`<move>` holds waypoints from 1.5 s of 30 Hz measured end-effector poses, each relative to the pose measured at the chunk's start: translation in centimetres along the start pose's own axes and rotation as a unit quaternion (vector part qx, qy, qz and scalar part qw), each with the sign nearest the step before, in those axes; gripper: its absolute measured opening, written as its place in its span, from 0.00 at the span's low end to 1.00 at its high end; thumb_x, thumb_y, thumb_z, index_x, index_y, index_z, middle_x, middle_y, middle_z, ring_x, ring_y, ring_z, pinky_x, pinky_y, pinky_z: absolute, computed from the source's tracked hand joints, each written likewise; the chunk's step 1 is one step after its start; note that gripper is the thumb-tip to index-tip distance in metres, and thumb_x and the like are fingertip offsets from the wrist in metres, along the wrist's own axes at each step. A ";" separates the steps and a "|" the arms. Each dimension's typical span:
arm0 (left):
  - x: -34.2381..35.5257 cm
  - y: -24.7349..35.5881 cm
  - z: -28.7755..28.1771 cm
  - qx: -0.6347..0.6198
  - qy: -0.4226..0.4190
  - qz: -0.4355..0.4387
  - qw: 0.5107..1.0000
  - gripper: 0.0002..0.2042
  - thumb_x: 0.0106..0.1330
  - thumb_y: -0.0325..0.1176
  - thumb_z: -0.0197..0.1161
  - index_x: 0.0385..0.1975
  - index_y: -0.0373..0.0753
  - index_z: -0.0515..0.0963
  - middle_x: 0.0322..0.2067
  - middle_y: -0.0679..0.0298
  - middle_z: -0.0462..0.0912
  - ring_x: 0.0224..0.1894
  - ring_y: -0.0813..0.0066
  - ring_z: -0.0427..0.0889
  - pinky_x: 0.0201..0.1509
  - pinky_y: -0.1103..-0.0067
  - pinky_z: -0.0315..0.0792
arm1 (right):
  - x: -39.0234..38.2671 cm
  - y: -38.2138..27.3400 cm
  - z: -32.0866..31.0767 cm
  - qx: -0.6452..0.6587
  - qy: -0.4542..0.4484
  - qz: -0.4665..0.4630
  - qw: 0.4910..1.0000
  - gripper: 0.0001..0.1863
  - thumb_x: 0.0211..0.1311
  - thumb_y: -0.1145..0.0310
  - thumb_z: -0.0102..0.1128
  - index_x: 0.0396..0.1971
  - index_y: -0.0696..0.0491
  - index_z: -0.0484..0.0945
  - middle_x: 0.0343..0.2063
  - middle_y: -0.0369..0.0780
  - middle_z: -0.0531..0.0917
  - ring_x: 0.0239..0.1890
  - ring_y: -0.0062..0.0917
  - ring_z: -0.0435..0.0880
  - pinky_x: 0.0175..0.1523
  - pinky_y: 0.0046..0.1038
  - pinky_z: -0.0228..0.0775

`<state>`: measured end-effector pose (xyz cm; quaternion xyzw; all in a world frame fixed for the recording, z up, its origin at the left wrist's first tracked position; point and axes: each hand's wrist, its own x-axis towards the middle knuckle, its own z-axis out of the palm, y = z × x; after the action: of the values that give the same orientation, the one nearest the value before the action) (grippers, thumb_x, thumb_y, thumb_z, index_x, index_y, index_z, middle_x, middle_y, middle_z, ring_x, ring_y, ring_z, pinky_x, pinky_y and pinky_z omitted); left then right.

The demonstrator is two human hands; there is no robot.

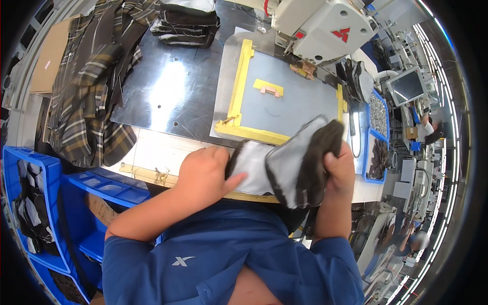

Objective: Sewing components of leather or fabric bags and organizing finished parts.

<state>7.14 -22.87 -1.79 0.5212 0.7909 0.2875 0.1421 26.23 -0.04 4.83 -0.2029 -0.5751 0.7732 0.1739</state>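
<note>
My right hand (339, 170) is closed around a dark fabric piece with white backing (292, 152), its thumb pressed on the dark side. The piece is raised and tilted in front of me, blurred at its upper edge. Partly behind it, at the table's front edge, is another white-backed fabric piece (252, 165) with a dark edge. My left hand (207, 170) is at this piece's left end, thumb lying over the white side and fingers bent; the fingertips are hidden. Just beyond is a sewing machine's grey plate (305, 109), bordered with yellow strips.
The sewing machine head (325, 33) overhangs the plate. Stacked fabric pieces (185, 23) stand at the back, and plaid fabric (91, 86) drapes over the left side. Blue bins (33, 157) are at the lower left; blue trays (375, 155) sit on the right. Other people are far right.
</note>
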 end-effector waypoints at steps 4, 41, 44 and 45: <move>0.4 -0.6 0.8 -0.049 0.078 0.060 0.994 0.08 0.65 0.31 0.65 0.32 0.36 0.74 0.24 0.55 0.75 0.26 0.58 0.77 0.32 0.66 0.72 | 0.1 2.5 0.8 -0.179 -0.064 0.029 0.981 0.18 0.62 0.65 0.71 0.47 0.61 0.81 0.44 0.39 0.85 0.46 0.25 0.83 0.54 0.28 0.73; -71.5 -27.5 10.0 -0.160 0.564 -0.771 0.250 0.25 0.64 0.46 0.61 0.40 0.22 0.81 0.37 0.47 0.87 0.40 0.52 0.86 0.48 0.62 0.77 | 7.3 4.2 1.1 0.043 -0.151 0.017 0.988 0.24 0.76 0.71 0.51 0.68 0.58 0.63 0.66 0.44 0.71 0.65 0.37 0.73 0.69 0.43 0.66; -64.3 -25.7 -1.8 0.155 0.534 -0.778 0.291 0.25 0.63 0.46 0.56 0.37 0.23 0.81 0.37 0.38 0.85 0.43 0.39 0.84 0.51 0.57 0.75 | 5.8 4.2 1.6 0.006 -0.101 -0.020 0.995 0.25 0.76 0.65 0.53 0.69 0.55 0.64 0.63 0.43 0.75 0.62 0.35 0.77 0.67 0.42 0.71; -61.2 -24.0 -6.2 0.203 0.553 -0.746 0.312 0.26 0.63 0.48 0.55 0.36 0.24 0.82 0.39 0.36 0.84 0.45 0.35 0.83 0.53 0.55 0.74 | 5.5 3.9 2.1 0.005 -0.092 -0.026 0.995 0.25 0.76 0.65 0.53 0.69 0.55 0.64 0.63 0.43 0.75 0.62 0.35 0.77 0.67 0.42 0.71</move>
<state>11.52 -87.17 -15.92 -0.5570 0.7723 0.1114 -0.2842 20.34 -0.07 1.02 -0.1147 -0.5896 0.7869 0.1412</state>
